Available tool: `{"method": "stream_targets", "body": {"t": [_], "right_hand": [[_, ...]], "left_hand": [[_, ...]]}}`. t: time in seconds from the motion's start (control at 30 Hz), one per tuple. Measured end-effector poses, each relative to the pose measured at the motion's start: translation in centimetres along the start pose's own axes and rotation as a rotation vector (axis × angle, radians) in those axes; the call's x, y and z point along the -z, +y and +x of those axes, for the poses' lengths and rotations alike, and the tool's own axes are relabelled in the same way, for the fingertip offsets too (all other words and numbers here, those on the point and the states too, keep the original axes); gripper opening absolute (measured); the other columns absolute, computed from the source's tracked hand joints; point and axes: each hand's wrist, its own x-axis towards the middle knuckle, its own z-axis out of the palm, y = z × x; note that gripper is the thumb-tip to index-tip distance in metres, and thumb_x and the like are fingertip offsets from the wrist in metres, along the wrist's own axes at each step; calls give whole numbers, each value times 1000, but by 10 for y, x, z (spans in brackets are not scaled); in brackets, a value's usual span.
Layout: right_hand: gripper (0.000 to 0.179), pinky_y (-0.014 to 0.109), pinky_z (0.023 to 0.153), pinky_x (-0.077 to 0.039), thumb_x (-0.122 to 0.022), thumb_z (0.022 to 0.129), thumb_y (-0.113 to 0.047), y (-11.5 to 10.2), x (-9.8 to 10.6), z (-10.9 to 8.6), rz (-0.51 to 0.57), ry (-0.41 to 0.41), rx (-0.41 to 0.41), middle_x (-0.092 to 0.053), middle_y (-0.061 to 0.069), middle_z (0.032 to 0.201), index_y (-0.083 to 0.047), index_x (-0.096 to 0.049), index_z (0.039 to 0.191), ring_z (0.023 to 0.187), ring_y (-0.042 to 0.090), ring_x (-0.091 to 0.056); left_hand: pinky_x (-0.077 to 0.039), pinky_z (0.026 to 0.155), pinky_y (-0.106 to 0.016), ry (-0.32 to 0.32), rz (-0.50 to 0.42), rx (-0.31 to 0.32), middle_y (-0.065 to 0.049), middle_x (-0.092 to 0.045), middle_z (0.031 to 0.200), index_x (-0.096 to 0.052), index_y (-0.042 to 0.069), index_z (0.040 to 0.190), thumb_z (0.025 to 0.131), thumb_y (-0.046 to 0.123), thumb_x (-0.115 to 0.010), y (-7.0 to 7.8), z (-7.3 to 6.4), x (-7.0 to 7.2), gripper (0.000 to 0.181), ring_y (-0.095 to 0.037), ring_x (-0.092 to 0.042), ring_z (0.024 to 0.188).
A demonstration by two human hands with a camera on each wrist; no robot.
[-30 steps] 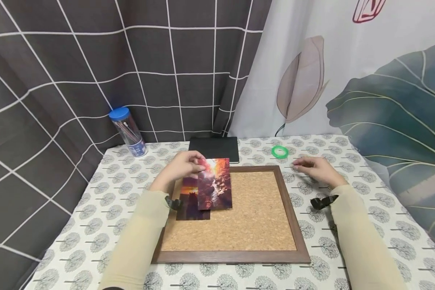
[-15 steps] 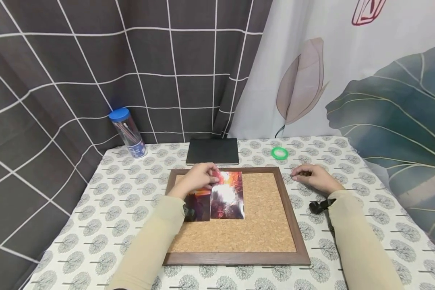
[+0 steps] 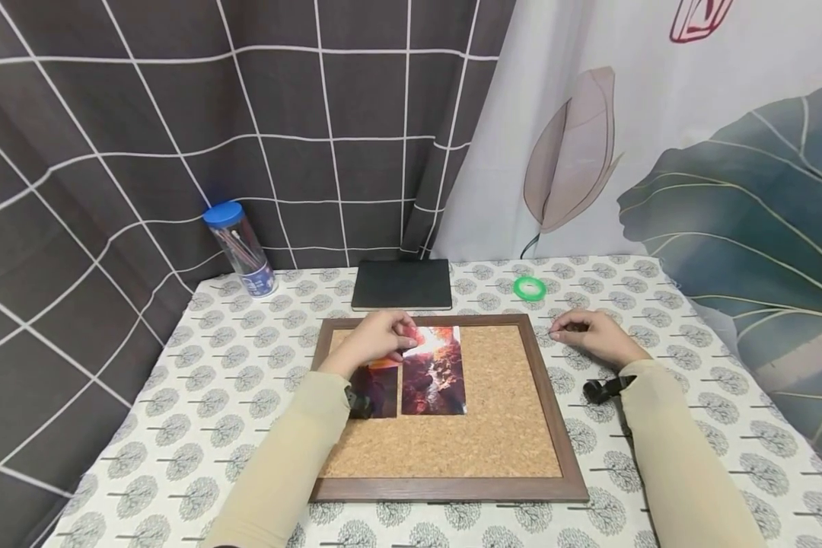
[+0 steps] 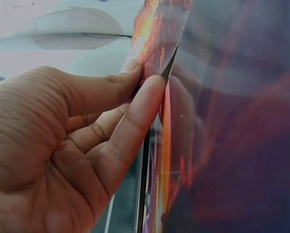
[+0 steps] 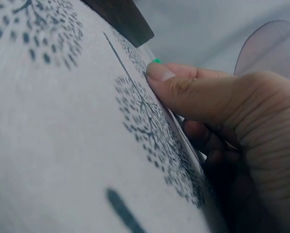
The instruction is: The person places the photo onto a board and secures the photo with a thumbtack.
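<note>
My left hand (image 3: 383, 335) pinches the upper left corner of a glossy photo print (image 3: 434, 377) with a bright glow and red rocks. In the left wrist view, thumb and forefinger grip this photo print (image 4: 157, 36) at its edge. It lies over the framed cork board (image 3: 486, 441). Just left of it is a second, darker sunset photo (image 3: 383, 394), partly covered by the left hand and wrist. My right hand (image 3: 599, 335) rests on the tablecloth beyond the frame's right side, fingers loosely curled, with nothing visible in them.
Behind the board lies a black notebook (image 3: 401, 285). A green tape roll (image 3: 530, 288) sits at the back right. At the back left stands a clear tube (image 3: 243, 250) with a blue lid, holding thin sticks. Curtains hang behind the table.
The left hand has carried the photo right and down toward the board, uncovering the notebook's front. In the last half second the photo shifted slightly right. The right hand has moved slightly nearer.
</note>
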Motion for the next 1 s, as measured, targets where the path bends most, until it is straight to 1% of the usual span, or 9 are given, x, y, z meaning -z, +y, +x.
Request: {"method": "stream_targets", "body": {"t": [0.1,0.27,0.43,0.6,0.77,0.83,0.9,1.0], "right_hand": [[17,25,77,-52,-76,91,-33,1,-2,0,12,16,-8,-71,3,106,-19,-76,101,90,16,-63],[21,26,73,-52,-74,92,-38,1,-5,1,16,49,-28,-72,3,104,-20,-76,103,86,18,-64],[25,27,73,-52,-72,93,-40,2,-7,2,13,60,-46,-72,4,105,-18,-76,105,87,18,-64],[29,29,73,-52,-70,94,-42,2,-8,0,21,60,-66,-71,5,107,-18,-75,108,87,21,-64],[32,30,74,-51,-70,94,-44,0,-9,1,27,67,-83,-71,5,107,-17,-74,109,88,22,-63],[32,29,74,-51,-70,94,-44,-6,-8,3,37,71,-79,-71,5,106,-15,-75,108,89,20,-63],[31,28,74,-50,-69,95,-42,-19,-7,7,28,64,-55,-71,3,104,-15,-75,108,89,18,-62],[24,31,77,-52,-70,96,-35,-58,-9,16,3,33,38,-72,1,101,-14,-75,107,90,17,-63]], "left_hand": [[-60,57,-34,-8,27,-5,-13,-61,89,-66,5,105,91,7,-75,3,-1,-1,17,-22,-67,61],[-60,57,-32,-20,69,-19,-12,-59,90,-66,6,109,91,9,-75,6,1,-3,20,-21,-68,60],[-60,57,-31,-43,90,-6,-12,-58,89,-65,1,108,91,4,-74,11,4,-6,19,-21,-68,62],[-59,55,-29,-58,182,11,-9,-58,83,-64,1,99,90,3,-74,17,8,-11,13,-17,-66,57],[-57,53,-26,-53,276,3,-5,-56,73,-65,3,98,90,4,-74,17,11,-14,12,-13,-63,53],[-56,52,-25,-44,290,4,-5,-55,72,-65,3,99,90,6,-75,16,12,-14,14,-13,-62,52],[-56,53,-26,-37,292,5,-5,-55,72,-65,3,101,90,7,-76,15,12,-14,16,-13,-62,52],[-56,56,-26,-39,302,6,-4,-57,70,-64,3,103,90,10,-76,12,12,-14,19,-13,-63,51]]}}
